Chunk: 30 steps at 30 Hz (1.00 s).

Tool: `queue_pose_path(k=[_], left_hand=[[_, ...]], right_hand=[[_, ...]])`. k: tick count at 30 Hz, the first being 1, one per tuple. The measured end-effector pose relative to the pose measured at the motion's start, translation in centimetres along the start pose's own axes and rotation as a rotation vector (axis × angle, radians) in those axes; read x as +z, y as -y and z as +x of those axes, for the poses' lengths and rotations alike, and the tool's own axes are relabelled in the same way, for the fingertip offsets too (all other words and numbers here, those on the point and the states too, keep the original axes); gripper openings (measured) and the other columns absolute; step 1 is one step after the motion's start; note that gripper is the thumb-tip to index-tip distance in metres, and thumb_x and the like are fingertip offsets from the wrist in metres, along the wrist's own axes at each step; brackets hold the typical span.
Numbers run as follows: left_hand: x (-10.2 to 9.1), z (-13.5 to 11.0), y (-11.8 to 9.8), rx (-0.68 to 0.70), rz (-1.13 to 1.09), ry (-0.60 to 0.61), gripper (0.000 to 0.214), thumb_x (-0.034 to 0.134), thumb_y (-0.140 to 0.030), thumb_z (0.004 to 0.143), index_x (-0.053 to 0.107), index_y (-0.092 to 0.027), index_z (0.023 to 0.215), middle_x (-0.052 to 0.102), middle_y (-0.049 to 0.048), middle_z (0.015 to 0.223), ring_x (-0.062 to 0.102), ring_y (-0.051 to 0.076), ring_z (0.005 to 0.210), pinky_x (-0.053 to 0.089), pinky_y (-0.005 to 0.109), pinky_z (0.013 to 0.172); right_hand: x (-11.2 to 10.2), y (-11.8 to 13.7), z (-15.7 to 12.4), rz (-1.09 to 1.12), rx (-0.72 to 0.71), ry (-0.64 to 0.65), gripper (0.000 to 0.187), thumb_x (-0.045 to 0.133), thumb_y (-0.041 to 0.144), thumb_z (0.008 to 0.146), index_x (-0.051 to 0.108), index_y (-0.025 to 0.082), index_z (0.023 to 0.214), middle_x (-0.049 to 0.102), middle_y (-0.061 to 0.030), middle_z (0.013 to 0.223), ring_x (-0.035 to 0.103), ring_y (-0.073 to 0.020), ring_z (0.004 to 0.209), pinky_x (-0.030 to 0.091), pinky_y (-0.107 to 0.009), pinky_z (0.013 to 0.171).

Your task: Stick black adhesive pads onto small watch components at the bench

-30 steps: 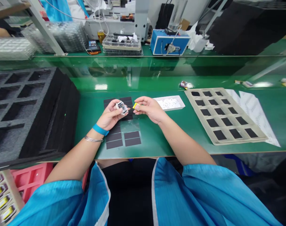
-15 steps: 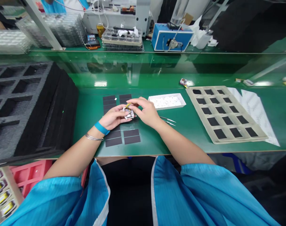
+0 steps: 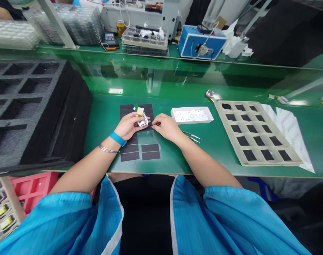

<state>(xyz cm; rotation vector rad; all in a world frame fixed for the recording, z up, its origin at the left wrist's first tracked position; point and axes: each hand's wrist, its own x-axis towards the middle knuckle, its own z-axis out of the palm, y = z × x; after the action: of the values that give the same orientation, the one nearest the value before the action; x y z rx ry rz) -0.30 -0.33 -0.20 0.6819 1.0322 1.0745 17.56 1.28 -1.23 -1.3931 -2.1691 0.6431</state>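
Observation:
My left hand is closed around a small white electronic device, its open inside facing up. A yellow-edged pouch battery is flipped out above the device's far side. Just to the right, my right hand has its thumb and fingers pinched together above a sheet of black rectangular pieces. Whatever lies between those fingertips is too small to make out. Two pairs of tweezers lie beside the right wrist. Beyond that wrist is a shallow white box of small white bits.
A beige compartment tray lies on the right, with another small device by its far corner. Black foam trays are stacked at left. A blue box stands on the glass shelf behind.
My right hand has left the battery and moved down and right to the black pieces. The battery now stands out above the device in my left hand. The camera view has shifted slightly.

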Motion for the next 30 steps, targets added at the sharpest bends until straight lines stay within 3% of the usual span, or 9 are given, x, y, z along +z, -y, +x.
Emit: queue_pose_path(k=[6, 12, 19, 23, 27, 30], left_hand=[[0.1, -0.1, 0.1, -0.026, -0.060, 0.022, 0.019, 0.070, -0.009, 0.071, 0.065, -0.013, 0.089, 0.073, 0.0098, 0.091, 0.069, 0.020, 0.085, 0.057, 0.043, 0.086], [1.1, -0.9, 1.0, 0.008, -0.097, -0.073, 0.013, 0.065, -0.008, 0.073, 0.063, -0.013, 0.085, 0.073, 0.0084, 0.086, 0.068, 0.017, 0.082, 0.055, 0.038, 0.087], [1.2, -1.1, 1.1, 0.000, -0.138, -0.104, 0.013, 0.065, -0.010, 0.075, 0.062, -0.015, 0.087, 0.073, 0.0059, 0.091, 0.067, 0.017, 0.087, 0.054, 0.045, 0.091], [1.3, -1.1, 0.9, 0.013, -0.129, -0.125, 0.014, 0.064, -0.009, 0.075, 0.061, -0.015, 0.087, 0.073, 0.0049, 0.091, 0.067, 0.016, 0.084, 0.053, 0.047, 0.091], [1.5, -1.2, 0.9, 0.018, -0.137, -0.131, 0.014, 0.063, -0.008, 0.074, 0.060, -0.015, 0.086, 0.072, 0.0049, 0.089, 0.066, 0.016, 0.083, 0.054, 0.044, 0.088], [1.6, -1.2, 1.0, 0.024, -0.114, -0.128, 0.015, 0.064, -0.010, 0.073, 0.061, -0.015, 0.087, 0.072, 0.0042, 0.087, 0.066, 0.015, 0.078, 0.056, 0.039, 0.083]], right_hand=[[0.8, 0.2, -0.1, -0.060, -0.019, 0.008, 0.009, 0.068, 0.012, 0.077, 0.074, 0.017, 0.080, 0.065, -0.0074, 0.096, 0.062, -0.0194, 0.087, 0.050, -0.037, 0.087], [0.5, 0.0, 0.2, 0.004, 0.048, 0.020, 0.008, 0.071, 0.010, 0.074, 0.075, 0.017, 0.074, 0.064, -0.0060, 0.095, 0.062, -0.0166, 0.084, 0.051, -0.034, 0.085], [0.7, -0.1, 0.5, 0.022, 0.068, 0.042, 0.011, 0.068, 0.011, 0.079, 0.069, 0.015, 0.069, 0.059, -0.0059, 0.092, 0.060, -0.0172, 0.090, 0.048, -0.034, 0.089], [0.8, -0.1, 0.2, -0.039, -0.045, 0.102, 0.011, 0.058, 0.008, 0.084, 0.063, 0.015, 0.076, 0.056, -0.0086, 0.099, 0.055, -0.0207, 0.098, 0.044, -0.040, 0.097], [-0.7, 0.0, -0.5, 0.001, -0.230, 0.177, 0.008, 0.055, 0.012, 0.086, 0.057, 0.017, 0.081, 0.055, -0.0095, 0.103, 0.053, -0.0223, 0.102, 0.042, -0.042, 0.098], [-2.1, 0.4, -0.8, 0.147, -0.312, 0.089, 0.007, 0.055, 0.019, 0.089, 0.056, 0.019, 0.083, 0.057, -0.0089, 0.102, 0.055, -0.0212, 0.101, 0.044, -0.041, 0.095]])
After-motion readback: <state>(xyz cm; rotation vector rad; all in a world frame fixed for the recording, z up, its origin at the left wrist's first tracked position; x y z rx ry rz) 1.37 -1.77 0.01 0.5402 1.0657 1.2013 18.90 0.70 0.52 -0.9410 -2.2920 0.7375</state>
